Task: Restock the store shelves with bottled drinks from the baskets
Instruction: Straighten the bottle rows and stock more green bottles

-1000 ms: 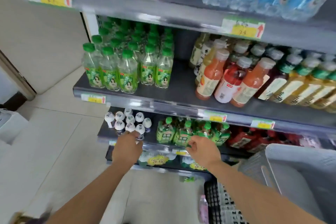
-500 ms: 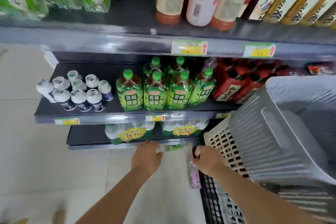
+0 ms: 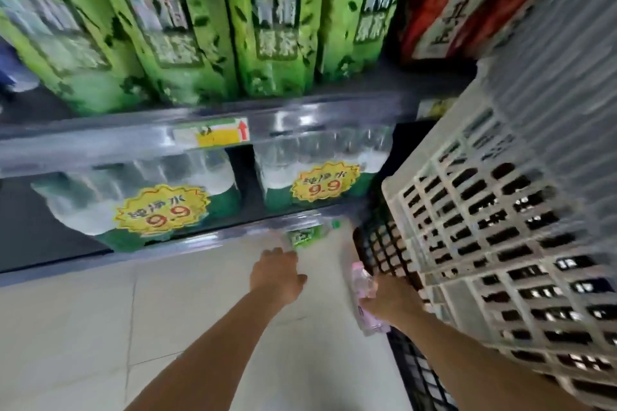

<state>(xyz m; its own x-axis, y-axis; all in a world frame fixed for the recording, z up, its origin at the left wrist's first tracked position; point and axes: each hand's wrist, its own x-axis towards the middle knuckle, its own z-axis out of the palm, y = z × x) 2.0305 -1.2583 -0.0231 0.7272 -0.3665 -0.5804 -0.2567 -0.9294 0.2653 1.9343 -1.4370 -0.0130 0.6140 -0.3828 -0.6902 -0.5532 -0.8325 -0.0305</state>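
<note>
Down at the floor, the right hand point(image 3: 389, 300) grips a pink bottle point(image 3: 364, 294) while the open left hand point(image 3: 277, 277) hovers near a green bottle point(image 3: 305, 236) at its one o'clock, likely the next grasp.

a shop: a shelf point(image 3: 100, 143) lined with green tea bottles point(image 3: 277, 27), a price tag point(image 3: 213, 136) with a red arrow on its edge, yellow 9.9 stickers point(image 3: 162, 210) on water packs point(image 3: 83, 210) below, white crates point(image 3: 500, 243) right, tiled floor point(image 3: 83, 327).

A yellow price tag point(image 3: 213, 135) sits above two starburst stickers point(image 3: 162, 208).
</note>
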